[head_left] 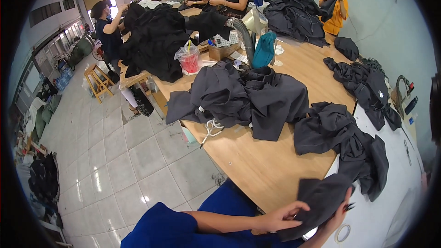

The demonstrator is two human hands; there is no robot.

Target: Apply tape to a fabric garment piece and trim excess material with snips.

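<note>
A dark grey garment piece (321, 197) is spread between my hands at the near edge of the table. My left hand (285, 218) grips its left side, fingers bent onto the cloth. My right hand (339, 216) holds the right edge, with its fingers pointing up. Two thin black points (350, 206) jut out from that hand, perhaps thread snips; the rest of them is hidden. Just beyond lies a crumpled dark grey garment (333, 131), trailing toward the piece I hold. White-handled scissors (212, 128) rest at the table's left edge.
More dark grey garments (243, 94) and a black pile (154, 36) cover the wooden table (248, 160). A tape roll (342, 233) lies by my right hand. A red drink cup (189, 59) and flexible hose (243, 41) stand farther off. Several people work around the table.
</note>
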